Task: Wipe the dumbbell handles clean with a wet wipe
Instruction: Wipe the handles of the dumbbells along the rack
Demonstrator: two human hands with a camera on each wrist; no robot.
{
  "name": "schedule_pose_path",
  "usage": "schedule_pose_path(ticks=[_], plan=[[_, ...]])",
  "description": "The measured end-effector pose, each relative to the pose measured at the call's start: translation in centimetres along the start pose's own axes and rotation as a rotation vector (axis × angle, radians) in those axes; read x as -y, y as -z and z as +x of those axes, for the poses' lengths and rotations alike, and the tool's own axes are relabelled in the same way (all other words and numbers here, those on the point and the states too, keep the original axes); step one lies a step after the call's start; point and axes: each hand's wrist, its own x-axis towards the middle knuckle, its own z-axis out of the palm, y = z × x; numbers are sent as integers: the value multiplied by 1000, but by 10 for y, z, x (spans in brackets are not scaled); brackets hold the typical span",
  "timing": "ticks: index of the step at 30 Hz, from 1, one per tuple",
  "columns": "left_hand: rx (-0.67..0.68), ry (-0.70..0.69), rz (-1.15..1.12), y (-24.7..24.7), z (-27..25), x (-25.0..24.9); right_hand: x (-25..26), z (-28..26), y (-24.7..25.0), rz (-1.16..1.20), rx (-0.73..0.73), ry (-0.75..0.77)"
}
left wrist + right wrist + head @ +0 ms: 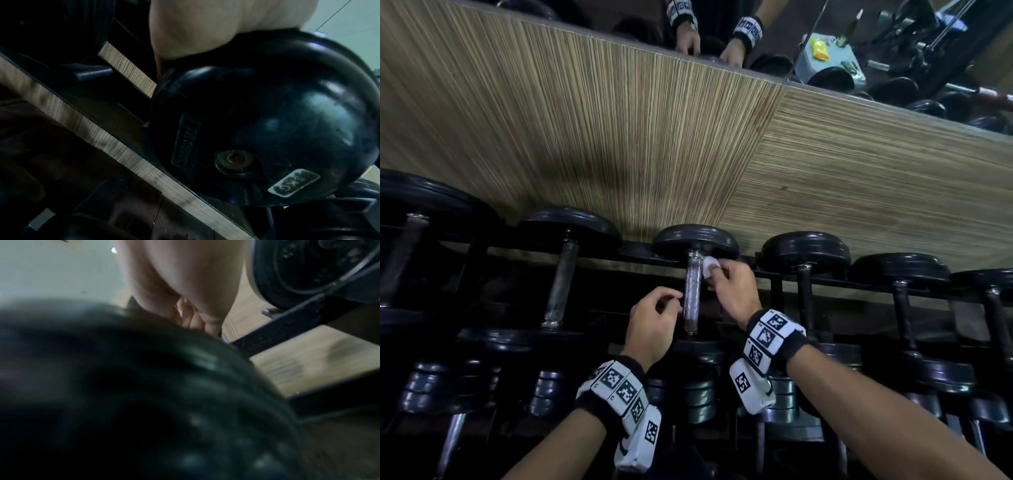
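Wet wipe pressed to a dumbbell handle on the rack

A black rack (767, 272) against a striped wood-grain wall (619, 137) carries a row of black dumbbells; the centre dumbbell (695, 240) lies with its knurled metal handle (693, 294) running near to far. The right hand (732, 287) pinches a white wet wipe (709, 267) in curled fingers against the handle's right side, near the far plate. The left hand (654, 318), fingers loosely curled and holding nothing, is just left of the handle's near half. Left wrist view: a plate end marked 5KG (294, 183)
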Motion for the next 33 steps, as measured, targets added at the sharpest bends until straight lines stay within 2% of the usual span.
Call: schedule_pose_path(ticks=[5,9,11,13,17,21,27,33], plan=[[1,8,-12,0,0,-2,14,-15,-3,-173,-57,167],[6,30,-17,0,0,-2,24,-27,-6,-332,-18,272],[8,39,-18,0,1,-1,22,-27,-4,-323,-3,266],[0,38,-12,-1,2,1,18,-25,-1,-234,-48,221],[-16,50,6,-1,2,4,4,-15,1,-171,-121,3],[8,41,-11,0,1,2,0,2,-7,-117,24,-112],[2,30,-17,0,2,2,-1,3,-12,-29,18,-26],[-13,2,-13,-1,3,3,3,-14,-11,-67,-165,111]])
